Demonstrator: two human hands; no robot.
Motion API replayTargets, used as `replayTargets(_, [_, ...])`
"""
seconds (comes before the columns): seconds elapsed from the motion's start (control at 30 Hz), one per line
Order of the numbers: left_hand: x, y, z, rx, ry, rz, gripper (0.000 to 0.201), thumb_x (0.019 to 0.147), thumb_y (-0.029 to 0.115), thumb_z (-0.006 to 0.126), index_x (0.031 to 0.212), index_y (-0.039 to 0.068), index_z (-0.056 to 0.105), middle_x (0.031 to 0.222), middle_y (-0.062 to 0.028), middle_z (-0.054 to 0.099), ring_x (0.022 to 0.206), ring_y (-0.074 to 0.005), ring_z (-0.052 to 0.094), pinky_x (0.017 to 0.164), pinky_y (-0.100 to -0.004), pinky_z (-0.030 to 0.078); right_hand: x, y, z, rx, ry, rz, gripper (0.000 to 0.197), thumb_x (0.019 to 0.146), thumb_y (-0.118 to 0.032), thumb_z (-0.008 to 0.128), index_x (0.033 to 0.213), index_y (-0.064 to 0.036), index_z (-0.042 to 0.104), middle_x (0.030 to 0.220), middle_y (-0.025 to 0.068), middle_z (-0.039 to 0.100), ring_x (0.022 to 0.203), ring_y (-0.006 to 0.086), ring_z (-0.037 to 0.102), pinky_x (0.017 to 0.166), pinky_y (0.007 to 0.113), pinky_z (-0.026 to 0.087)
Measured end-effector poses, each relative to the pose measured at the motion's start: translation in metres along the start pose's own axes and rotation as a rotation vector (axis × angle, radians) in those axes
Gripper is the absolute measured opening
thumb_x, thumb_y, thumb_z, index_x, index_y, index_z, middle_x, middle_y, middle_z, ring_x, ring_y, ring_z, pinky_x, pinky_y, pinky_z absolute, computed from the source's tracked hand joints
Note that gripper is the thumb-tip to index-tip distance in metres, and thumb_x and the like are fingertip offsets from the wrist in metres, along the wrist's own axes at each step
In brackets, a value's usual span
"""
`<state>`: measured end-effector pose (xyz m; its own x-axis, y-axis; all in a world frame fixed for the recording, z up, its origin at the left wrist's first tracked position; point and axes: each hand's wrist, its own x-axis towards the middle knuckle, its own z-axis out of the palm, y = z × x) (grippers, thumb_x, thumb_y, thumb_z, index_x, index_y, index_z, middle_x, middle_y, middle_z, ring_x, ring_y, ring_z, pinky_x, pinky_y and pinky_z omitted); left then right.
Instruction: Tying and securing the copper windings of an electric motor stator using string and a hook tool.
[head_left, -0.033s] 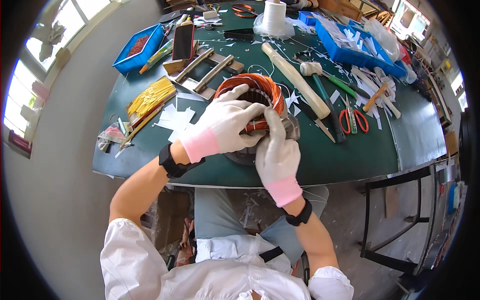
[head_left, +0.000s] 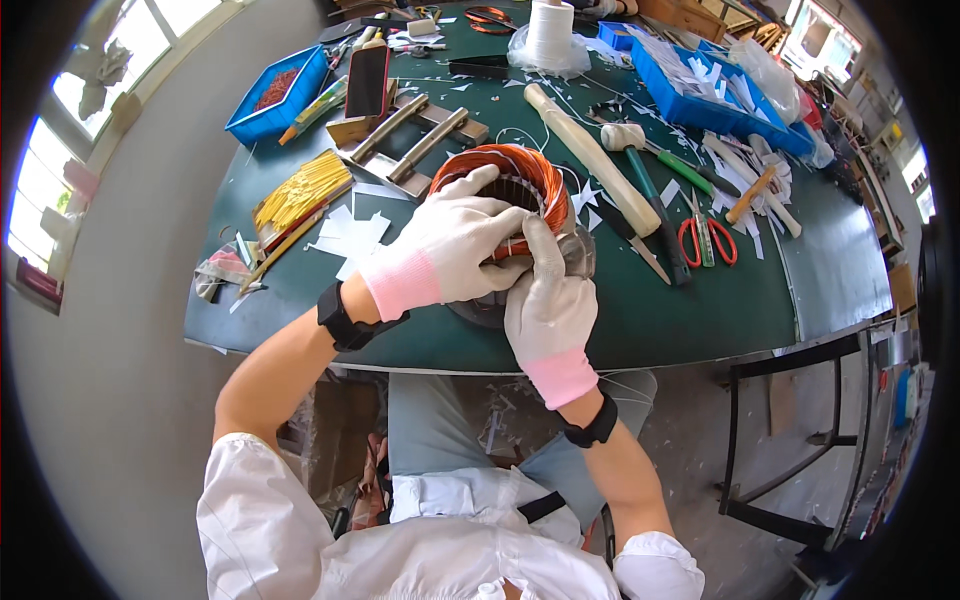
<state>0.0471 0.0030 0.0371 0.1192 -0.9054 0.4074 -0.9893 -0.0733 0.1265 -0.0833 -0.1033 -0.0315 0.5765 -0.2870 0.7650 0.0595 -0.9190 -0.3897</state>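
Note:
A motor stator with a thick ring of orange copper windings rests near the table's front edge, its slotted bore facing up. My left hand, in a white glove with a pink cuff, grips the near left part of the windings, fingers over the rim into the bore. At the near right rim my right hand, gloved alike, has its fingers drawn together, close to the left fingertips. Whatever it pinches is hidden. White bands cross the windings, and a thin white cord shows near my right wrist.
Right of the stator lie a wooden stick, a green-handled mallet and red-handled scissors. Left are yellow strips, paper pieces and a metal frame. Blue trays and a cord spool stand farther back.
My right hand has shifted slightly left, along with its forearm. My left hand keeps its hold on the windings, and the stator stays in place.

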Motion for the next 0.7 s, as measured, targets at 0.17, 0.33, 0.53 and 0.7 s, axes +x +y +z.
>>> replayTargets(0.17, [-0.003, 0.007, 0.000, 0.200, 0.031, -0.106, 0.043, 0.072, 0.036, 0.076, 0.104, 0.007, 0.069, 0.124, -0.0211, 0.062, 0.131, -0.0437, 0.043, 0.116, -0.0561, 0.024, -0.036, -0.009, -0.031, 1.120, 0.088, 0.939, 0.044, 0.093, -0.003, 0.048, 0.136, -0.0004, 0.042, 0.119, 0.0129, 0.055, 0.078, 0.0138, 0.063, 0.067, 0.025, 0.052])
replayTargets(0.33, [-0.004, 0.016, -0.007, 0.416, 0.206, -0.163, 0.093, 0.061, 0.052, 0.081, 0.133, 0.002, 0.049, 0.141, -0.0138, 0.052, 0.138, -0.0369, 0.037, 0.112, -0.0682, 0.016, -0.031, 0.025, -0.102, 1.519, -1.293, 0.544, 0.030, 0.092, -0.001, 0.053, 0.119, 0.0012, 0.066, 0.114, 0.0124, 0.069, 0.107, 0.0184, 0.065, 0.094, 0.030, 0.050])
replayTargets(0.53, [-0.008, 0.023, 0.018, 0.443, 0.550, -0.082, 0.074, 0.063, 0.032, 0.080, 0.126, 0.006, 0.053, 0.148, -0.0094, 0.047, 0.133, -0.0370, 0.041, 0.107, -0.0699, 0.017, 0.072, -0.003, -0.044, 0.741, -0.291, 0.140, 0.045, 0.091, -0.001, 0.058, 0.135, -0.0008, 0.050, 0.117, 0.0213, 0.059, 0.107, 0.0326, 0.059, 0.093, 0.038, 0.047])
replayTargets(0.7, [-0.023, 0.029, 0.029, 0.150, 0.314, -0.191, 0.046, 0.077, 0.017, 0.072, 0.117, 0.005, 0.054, 0.135, -0.0171, 0.054, 0.128, -0.0374, 0.048, 0.110, -0.0451, 0.037, -0.068, 0.034, -0.108, 0.103, -0.331, -0.035, 0.030, 0.085, 0.000, 0.059, 0.114, -0.0065, 0.064, 0.096, 0.0180, 0.065, 0.092, 0.0392, 0.060, 0.090, 0.050, 0.045])
